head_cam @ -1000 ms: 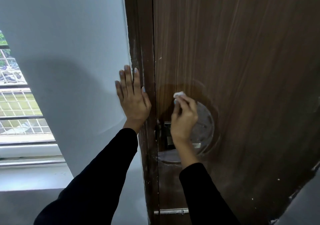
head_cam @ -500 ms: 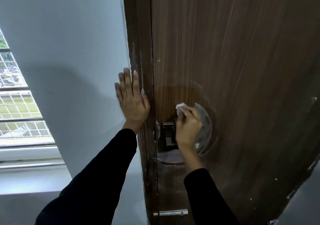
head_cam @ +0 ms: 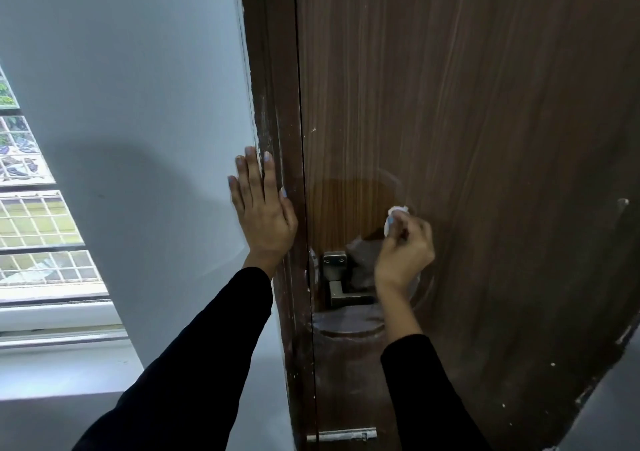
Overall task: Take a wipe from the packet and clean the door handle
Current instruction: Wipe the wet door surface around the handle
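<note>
Pale grey wall (head_cam: 138, 104), left of view, meeting a dark brown wooden door frame (head_cam: 273, 121) with chipped paint along its edge.

Door (head_cam: 485, 138): brown wood-grain, shut against the frame; a fainter circular patch shows around the handle area.

Door handle (head_cam: 341, 289): dull metal lever on a square plate with two screws, set near the door's left edge; its far end is hidden behind the right wrist.

Wipe (head_cam: 397, 212): small white wad, pressed against the door face just above and to the right of the handle, mostly covered by fingers.

Right hand (head_cam: 405, 249): grip curled, fingertips pinching the wipe; somewhat blurred.

Left hand (head_cam: 261, 215): fingers straight and together, palm flat across the joint of wall and frame, holding nothing.

Sleeves: black, on both arms.

Window (head_cam: 38, 225): far left, with a white grid grille over it and a pale sill below.

Metal bolt (head_cam: 343, 435): low on the door, horizontal.
</note>
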### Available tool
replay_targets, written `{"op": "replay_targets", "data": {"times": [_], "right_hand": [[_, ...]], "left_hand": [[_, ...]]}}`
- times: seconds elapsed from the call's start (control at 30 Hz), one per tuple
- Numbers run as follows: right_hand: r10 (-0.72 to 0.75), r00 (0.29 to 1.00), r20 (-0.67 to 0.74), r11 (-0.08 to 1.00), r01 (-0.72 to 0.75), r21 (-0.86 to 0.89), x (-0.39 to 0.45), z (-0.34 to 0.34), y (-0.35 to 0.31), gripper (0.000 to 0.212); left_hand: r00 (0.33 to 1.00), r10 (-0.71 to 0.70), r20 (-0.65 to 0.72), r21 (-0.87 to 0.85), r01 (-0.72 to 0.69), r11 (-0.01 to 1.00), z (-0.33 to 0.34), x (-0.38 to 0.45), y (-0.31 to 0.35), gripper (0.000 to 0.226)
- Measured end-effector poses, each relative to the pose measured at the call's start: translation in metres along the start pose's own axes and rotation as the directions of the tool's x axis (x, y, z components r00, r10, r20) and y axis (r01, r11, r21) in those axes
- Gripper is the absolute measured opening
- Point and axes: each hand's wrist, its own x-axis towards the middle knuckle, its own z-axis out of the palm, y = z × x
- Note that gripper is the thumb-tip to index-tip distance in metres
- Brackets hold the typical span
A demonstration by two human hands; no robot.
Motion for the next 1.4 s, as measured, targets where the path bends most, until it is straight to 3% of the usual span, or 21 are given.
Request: {"op": "replay_targets", "data": {"times": [0.2,0.33,0.4,0.57,0.63,0.73,0.9,0.97,1.07,1.13,1.3,1.4], "right_hand": [[-0.118,0.980,0.158,0.992,0.123,-0.026,-0.014,-0.001,0.006,0.016],[0.016,0.999,-0.030,0.999,-0.017,-0.033,0.004,-0.007,0.012,0.017],[0.033,0.998,-0.061,0.999,-0.033,-0.005,0.010,-0.003,0.006,0.018],[-0.161,0.975,0.153,0.984,0.171,-0.051,-0.019,-0.005,0.018,0.019],[-0.073,0.988,0.139,0.994,0.083,-0.067,-0.021,-0.011,0.028,0.019],[0.038,0.999,-0.002,0.999,-0.038,-0.015,-0.008,-0.011,0.029,0.019],[-0.099,0.988,0.116,0.993,0.105,-0.048,-0.015,-0.002,0.021,0.025],[-0.065,0.989,0.134,0.995,0.075,-0.069,-0.021,-0.009,0.031,0.022],[0.055,0.998,0.025,0.996,-0.053,-0.073,-0.013,-0.015,0.038,0.021],[0.037,0.999,-0.011,0.997,-0.037,-0.069,-0.005,-0.010,0.032,0.025],[-0.092,0.976,0.195,0.973,0.130,-0.192,-0.029,-0.001,0.032,0.040],[0.038,0.989,0.141,0.971,-0.002,-0.241,-0.037,-0.009,0.048,0.049]], "left_hand": [[1.000,-0.002,-0.018,-0.002,0.002,1.000,0.002,0.000,0.000,0.057],[0.999,0.005,-0.035,-0.009,-0.005,1.000,0.002,0.000,0.001,0.055],[0.999,0.003,-0.046,-0.011,-0.004,1.000,0.002,0.000,0.002,0.055],[0.999,0.002,-0.048,-0.019,-0.003,1.000,0.002,-0.001,0.002,0.055],[0.999,0.005,-0.050,-0.021,-0.006,1.000,0.001,-0.001,0.003,0.054],[0.998,0.006,-0.060,-0.018,-0.008,1.000,0.001,-0.001,0.004,0.054],[0.997,0.016,-0.075,-0.008,-0.017,1.000,0.004,-0.002,0.002,0.058],[0.997,0.013,-0.079,0.000,-0.013,1.000,0.005,-0.002,0.001,0.058],[0.997,0.014,-0.082,0.004,-0.013,1.000,0.006,-0.002,0.000,0.059],[0.996,0.020,-0.085,0.001,-0.020,1.000,0.006,-0.002,0.000,0.059],[0.997,0.019,-0.078,-0.009,-0.019,1.000,0.005,-0.003,-0.001,0.058],[0.997,0.028,-0.078,-0.021,-0.030,0.999,0.004,-0.003,-0.001,0.057]]}}
